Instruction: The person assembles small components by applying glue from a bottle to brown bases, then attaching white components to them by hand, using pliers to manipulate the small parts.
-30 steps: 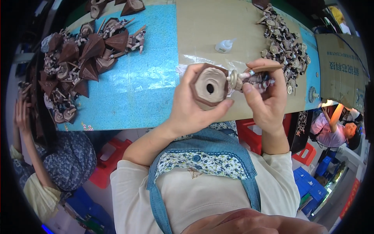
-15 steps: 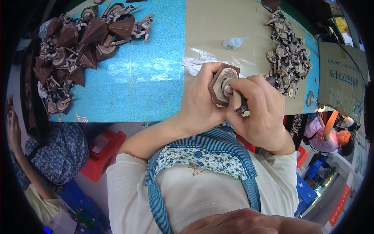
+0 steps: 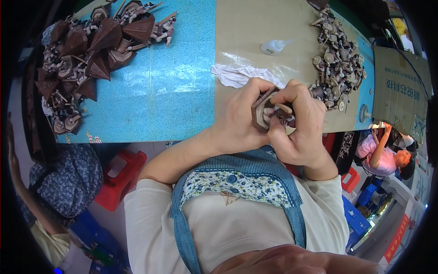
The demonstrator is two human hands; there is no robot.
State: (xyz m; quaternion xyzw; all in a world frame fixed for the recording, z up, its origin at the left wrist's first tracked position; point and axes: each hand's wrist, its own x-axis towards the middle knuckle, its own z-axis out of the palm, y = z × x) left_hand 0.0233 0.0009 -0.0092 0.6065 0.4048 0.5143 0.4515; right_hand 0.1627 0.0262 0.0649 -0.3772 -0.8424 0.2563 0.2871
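Note:
My left hand is closed round a dark brown base with a hexagonal rim and a cream swirled inside. Against its open side, my right hand pinches a small figurine with a tan, stick-like part. The fingers of both hands meet round the two pieces, so where they touch is mostly hidden. Just beyond the hands, a crumpled white cloth lies on the table. Farther back on the tan covering stands a small white squeeze bottle with a thin nozzle.
Brown pointed bases mixed with figurines are heaped at the table's left. Many small figurines form another pile at the right, beside a cardboard box. A red stool and a co-worker's arm are at the left; another person sits at the right.
The base has turned in my left hand, and its cream inside is now more covered. My right hand has shifted slightly left, its fingers closer over the figurine. More of the cloth shows.

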